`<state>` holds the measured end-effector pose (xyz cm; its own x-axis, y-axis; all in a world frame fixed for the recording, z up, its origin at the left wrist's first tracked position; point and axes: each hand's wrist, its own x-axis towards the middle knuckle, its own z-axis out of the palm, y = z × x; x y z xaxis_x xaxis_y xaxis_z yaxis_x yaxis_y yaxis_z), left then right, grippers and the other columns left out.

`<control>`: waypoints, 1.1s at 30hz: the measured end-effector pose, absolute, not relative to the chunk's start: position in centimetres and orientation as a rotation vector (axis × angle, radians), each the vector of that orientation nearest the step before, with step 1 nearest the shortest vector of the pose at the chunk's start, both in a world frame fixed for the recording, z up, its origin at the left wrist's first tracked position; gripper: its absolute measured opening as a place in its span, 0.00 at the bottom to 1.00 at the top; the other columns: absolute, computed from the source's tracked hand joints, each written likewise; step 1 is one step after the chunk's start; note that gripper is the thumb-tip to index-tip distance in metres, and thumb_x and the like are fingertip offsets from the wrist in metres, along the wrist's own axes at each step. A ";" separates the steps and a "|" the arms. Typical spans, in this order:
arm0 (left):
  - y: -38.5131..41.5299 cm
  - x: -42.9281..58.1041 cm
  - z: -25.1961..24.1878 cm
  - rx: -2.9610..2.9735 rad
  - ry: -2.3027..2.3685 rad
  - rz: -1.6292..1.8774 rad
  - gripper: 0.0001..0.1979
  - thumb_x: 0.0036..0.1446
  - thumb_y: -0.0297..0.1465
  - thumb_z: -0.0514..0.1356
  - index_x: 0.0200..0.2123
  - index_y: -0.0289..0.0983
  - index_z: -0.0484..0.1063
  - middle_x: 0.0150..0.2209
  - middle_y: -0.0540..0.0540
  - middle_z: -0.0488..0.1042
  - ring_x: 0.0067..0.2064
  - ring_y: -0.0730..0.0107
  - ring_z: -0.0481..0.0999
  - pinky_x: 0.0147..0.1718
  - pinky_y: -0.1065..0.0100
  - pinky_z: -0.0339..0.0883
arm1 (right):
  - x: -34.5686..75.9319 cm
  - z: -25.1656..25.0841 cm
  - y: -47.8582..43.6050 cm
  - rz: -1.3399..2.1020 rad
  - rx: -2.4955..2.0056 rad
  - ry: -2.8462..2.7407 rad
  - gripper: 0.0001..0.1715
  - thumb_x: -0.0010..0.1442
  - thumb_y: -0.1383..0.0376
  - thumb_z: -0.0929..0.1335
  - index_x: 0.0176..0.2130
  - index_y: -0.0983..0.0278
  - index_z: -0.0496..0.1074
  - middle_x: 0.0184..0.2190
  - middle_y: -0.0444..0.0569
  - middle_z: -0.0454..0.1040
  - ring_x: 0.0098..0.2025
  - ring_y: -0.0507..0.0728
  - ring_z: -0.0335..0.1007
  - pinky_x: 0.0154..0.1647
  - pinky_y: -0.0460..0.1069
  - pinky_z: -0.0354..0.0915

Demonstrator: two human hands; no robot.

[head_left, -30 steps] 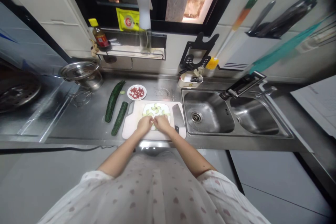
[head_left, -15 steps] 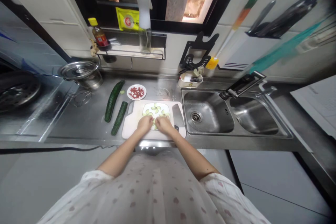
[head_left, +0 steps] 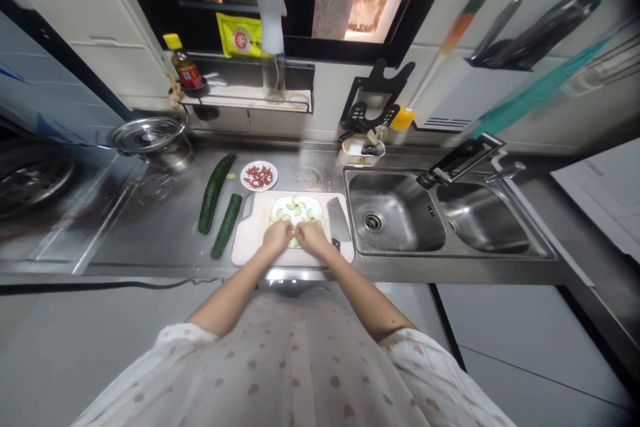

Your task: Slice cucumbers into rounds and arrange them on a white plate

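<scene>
My left hand and my right hand meet over the near part of a white plate, fingers pinched close together. What lies between the fingertips is too small to make out. Pale green cucumber slices form curved groups on the plate. Under the plate is a white cutting board, with a cleaver lying along its right side. To the left, on the steel counter, lie a long cucumber and a shorter cut one. Small red pieces fill a little dish behind the board.
A double sink with a black faucet borders the board's right side. At the back left stands a lidded steel pot. A wall shelf holds bottles, and a knife holder hangs at right.
My two hands have drawn slightly closer, their fingertips now meeting over the plate. The view has shifted a little; the plate, board and cucumbers stay in place.
</scene>
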<state>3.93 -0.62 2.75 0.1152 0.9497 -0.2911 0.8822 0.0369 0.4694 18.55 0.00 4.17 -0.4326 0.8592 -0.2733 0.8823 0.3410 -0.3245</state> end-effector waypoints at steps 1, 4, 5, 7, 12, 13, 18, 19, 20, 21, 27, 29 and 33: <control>-0.6 3.9 2.7 1.848 1.777 0.160 0.08 0.57 0.33 0.58 0.39 0.37 0.73 0.40 0.44 0.76 0.43 0.65 0.73 0.40 0.69 0.62 | 18.6 4.2 0.0 -0.667 1.659 2.516 0.14 0.65 0.65 0.60 0.40 0.66 0.73 0.40 0.55 0.76 0.42 0.58 0.67 0.47 0.50 0.48; -0.7 3.9 2.7 1.836 1.783 0.158 0.07 0.57 0.32 0.58 0.38 0.37 0.73 0.39 0.44 0.76 0.43 0.65 0.73 0.40 0.70 0.62 | 18.7 4.2 0.0 -0.677 1.693 2.485 0.13 0.64 0.66 0.61 0.41 0.66 0.73 0.40 0.55 0.76 0.43 0.58 0.67 0.46 0.50 0.48; -0.7 3.9 2.7 1.832 1.783 0.159 0.07 0.57 0.31 0.58 0.38 0.37 0.73 0.40 0.44 0.76 0.43 0.65 0.73 0.40 0.70 0.62 | 18.8 4.2 0.0 -0.682 1.697 2.480 0.12 0.64 0.66 0.61 0.40 0.66 0.73 0.40 0.55 0.76 0.43 0.58 0.67 0.46 0.50 0.48; -0.7 3.9 2.7 1.828 1.783 0.163 0.08 0.56 0.32 0.58 0.38 0.37 0.73 0.40 0.44 0.77 0.43 0.65 0.73 0.40 0.70 0.62 | 18.7 4.2 0.0 -0.693 1.699 2.480 0.12 0.63 0.66 0.61 0.40 0.66 0.73 0.39 0.54 0.76 0.42 0.58 0.67 0.46 0.50 0.48; -0.6 3.8 2.9 1.819 1.789 0.197 0.08 0.56 0.29 0.58 0.38 0.37 0.74 0.39 0.44 0.77 0.43 0.64 0.74 0.41 0.69 0.63 | 18.8 4.3 0.1 -0.715 1.723 2.477 0.12 0.63 0.66 0.61 0.39 0.66 0.72 0.38 0.53 0.76 0.42 0.58 0.66 0.45 0.50 0.49; -0.6 3.8 2.9 1.816 1.789 0.212 0.08 0.56 0.28 0.57 0.38 0.37 0.74 0.39 0.43 0.77 0.43 0.64 0.74 0.40 0.69 0.63 | 18.8 4.4 0.2 -0.714 1.733 2.472 0.12 0.63 0.65 0.61 0.40 0.66 0.72 0.39 0.54 0.76 0.42 0.58 0.66 0.45 0.50 0.49; -0.3 3.4 3.3 1.791 1.791 0.240 0.10 0.56 0.26 0.55 0.38 0.37 0.75 0.38 0.43 0.78 0.42 0.65 0.75 0.40 0.70 0.63 | 19.4 4.6 0.6 -0.681 1.791 2.466 0.13 0.64 0.65 0.60 0.41 0.66 0.72 0.39 0.54 0.75 0.42 0.57 0.66 0.44 0.49 0.49; -0.3 3.4 3.3 1.786 1.793 0.235 0.10 0.56 0.26 0.55 0.38 0.37 0.75 0.38 0.44 0.78 0.42 0.65 0.75 0.40 0.70 0.63 | 19.6 4.6 0.6 -0.676 1.806 2.468 0.13 0.64 0.65 0.60 0.41 0.66 0.72 0.39 0.54 0.76 0.42 0.57 0.66 0.43 0.49 0.49; -0.2 3.3 3.3 1.780 1.796 0.232 0.10 0.56 0.26 0.56 0.38 0.37 0.75 0.38 0.44 0.78 0.42 0.65 0.75 0.39 0.70 0.63 | 19.8 4.6 0.6 -0.674 1.818 2.472 0.13 0.64 0.65 0.60 0.41 0.66 0.72 0.39 0.53 0.76 0.42 0.57 0.66 0.43 0.49 0.49; -0.1 3.3 3.3 1.776 1.796 0.233 0.09 0.56 0.26 0.56 0.38 0.38 0.75 0.38 0.45 0.78 0.41 0.66 0.75 0.39 0.71 0.63 | 19.9 4.6 0.7 -0.674 1.831 2.477 0.13 0.64 0.65 0.60 0.41 0.65 0.72 0.38 0.53 0.76 0.41 0.57 0.66 0.43 0.49 0.49; 0.3 3.5 3.2 1.782 1.770 0.308 0.09 0.55 0.27 0.57 0.37 0.38 0.76 0.36 0.46 0.78 0.39 0.67 0.75 0.38 0.71 0.63 | 20.6 4.6 0.7 -0.703 1.937 2.518 0.11 0.63 0.65 0.61 0.39 0.64 0.72 0.37 0.51 0.76 0.41 0.56 0.67 0.42 0.48 0.49; 0.6 3.4 3.4 1.779 1.781 0.339 0.09 0.55 0.28 0.57 0.37 0.38 0.76 0.36 0.46 0.78 0.38 0.68 0.74 0.38 0.71 0.63 | 20.8 4.7 0.8 -0.716 1.983 2.525 0.11 0.63 0.65 0.61 0.38 0.64 0.72 0.36 0.50 0.76 0.41 0.56 0.67 0.42 0.48 0.49; 1.5 2.8 3.9 1.751 1.810 0.410 0.09 0.56 0.31 0.56 0.35 0.37 0.76 0.34 0.46 0.78 0.36 0.68 0.74 0.36 0.71 0.62 | 21.4 5.0 1.2 -0.757 2.090 2.528 0.11 0.63 0.64 0.61 0.37 0.63 0.71 0.34 0.48 0.76 0.39 0.55 0.68 0.40 0.48 0.50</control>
